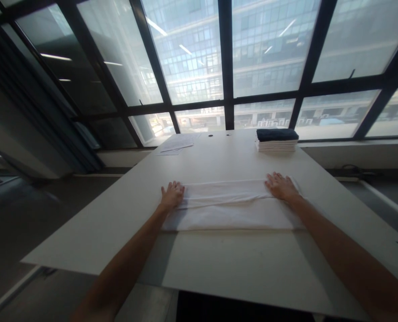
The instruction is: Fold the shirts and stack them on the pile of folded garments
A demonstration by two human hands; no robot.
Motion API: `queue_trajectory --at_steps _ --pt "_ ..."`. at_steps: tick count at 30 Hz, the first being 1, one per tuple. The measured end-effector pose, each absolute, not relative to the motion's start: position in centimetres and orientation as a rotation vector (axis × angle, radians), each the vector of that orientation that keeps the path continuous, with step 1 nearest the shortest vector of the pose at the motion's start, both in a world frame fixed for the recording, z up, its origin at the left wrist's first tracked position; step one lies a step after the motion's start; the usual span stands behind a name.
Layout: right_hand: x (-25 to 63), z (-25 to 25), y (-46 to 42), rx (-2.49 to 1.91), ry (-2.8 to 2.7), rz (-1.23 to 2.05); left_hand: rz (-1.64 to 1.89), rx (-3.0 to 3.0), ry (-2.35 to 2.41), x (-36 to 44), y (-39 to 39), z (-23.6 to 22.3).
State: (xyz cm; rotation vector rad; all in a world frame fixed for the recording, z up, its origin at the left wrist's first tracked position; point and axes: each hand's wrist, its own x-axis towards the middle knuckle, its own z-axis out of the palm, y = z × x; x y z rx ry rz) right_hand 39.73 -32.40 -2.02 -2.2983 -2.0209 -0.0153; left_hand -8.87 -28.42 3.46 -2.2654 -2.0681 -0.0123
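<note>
A white cloth (232, 215), folded into a wide flat strip, lies across the white table (225, 259). Its upper layer covers the far part and ends in a slightly wrinkled edge. At the cloth's left end rests my left hand (172, 195), fingers somewhat bent and apart, touching the far left corner. My right hand (280, 186) lies on the far right part of the cloth with its fingers spread. Both palms face down, and what is under them is hidden.
Toward the back right of the table stands a stack of folded white cloths (276, 146) with a dark blue folded cloth (277, 134) on top. Sheets of paper (177, 144) lie at the back left. Large dark-framed windows (228, 107) rise behind the table.
</note>
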Motion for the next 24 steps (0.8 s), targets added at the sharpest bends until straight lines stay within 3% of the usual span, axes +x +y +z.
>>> queue_trajectory --at_steps 6,11,20,24 --pt "40.6 -3.2 -31.9 -2.267 -2.051 -0.07 -0.193 -2.78 -1.47 3.4 -31.6 4.5" --pt "41.0 -3.9 -31.5 -2.212 -2.076 -0.146 -0.159 -2.999 -1.322 11.8 -33.0 2.3" --pt "40.9 -2.5 -32.4 -1.929 -2.206 -0.082 -0.17 -2.955 -1.282 12.4 -33.1 0.4" --pt "43.3 -1.6 -33.5 -2.075 -2.265 0.025 -0.162 -3.081 -1.09 12.1 -33.0 0.7"
